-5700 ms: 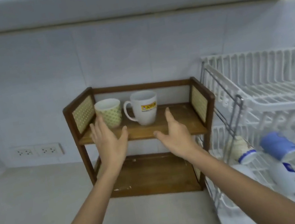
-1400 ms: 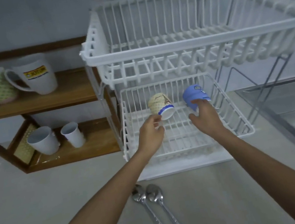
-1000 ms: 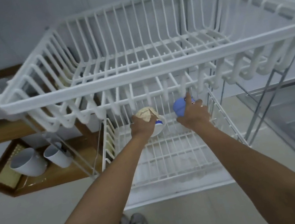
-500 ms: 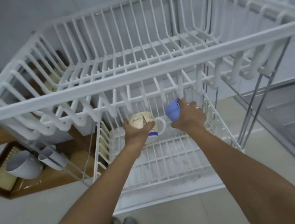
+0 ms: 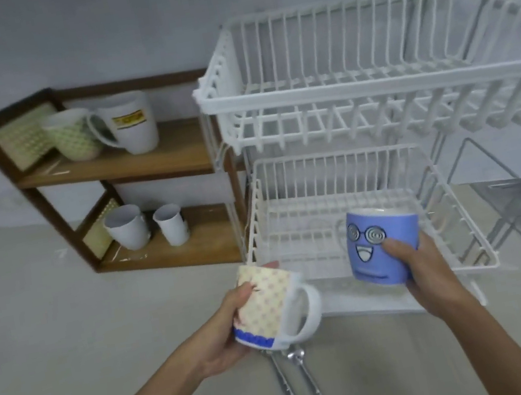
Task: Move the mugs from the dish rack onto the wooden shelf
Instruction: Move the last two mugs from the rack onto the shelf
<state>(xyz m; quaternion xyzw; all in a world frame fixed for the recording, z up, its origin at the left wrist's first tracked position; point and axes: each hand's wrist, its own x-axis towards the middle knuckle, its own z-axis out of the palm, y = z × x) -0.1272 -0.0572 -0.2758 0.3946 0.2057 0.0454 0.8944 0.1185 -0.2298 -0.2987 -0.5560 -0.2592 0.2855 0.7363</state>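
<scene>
Item: patterned mug (image 5: 265,304). Cream body with a small repeat print, blue band at the base, white loop handle pointing right. Location: in the air in front of the dish rack (image 5: 385,105), over the tabletop (image 5: 67,335). Held by the left hand (image 5: 230,331), wrapped round the body on the side away from the handle, thumb across the near face. Tilted slightly.

Item: blue mug (image 5: 379,247). Cartoon face with spiral glasses, upright. Location: in front of the rack's lower basket, clear of its wires. Held by the right hand (image 5: 424,267), clasped about the right side of the body, thumb pressed on the front. Its handle is hard to make out.

Handling note: both look like glazed ceramic, so likely stiff, fairly weighty for one hand, slippery if wet, and liable to chip against the rack or each other. A full wrap round the body, as now, seems sound; the handle would serve as well.

Destination: wooden shelf (image 5: 155,162), left of the rack. Upper board carries a green mug (image 5: 74,136) and a white mug (image 5: 131,122); lower board carries two small white cups (image 5: 146,229). Free space lies to the right on both boards.

Other: two spoons (image 5: 299,385) on the tabletop beneath the hands. Both rack baskets appear bare.
</scene>
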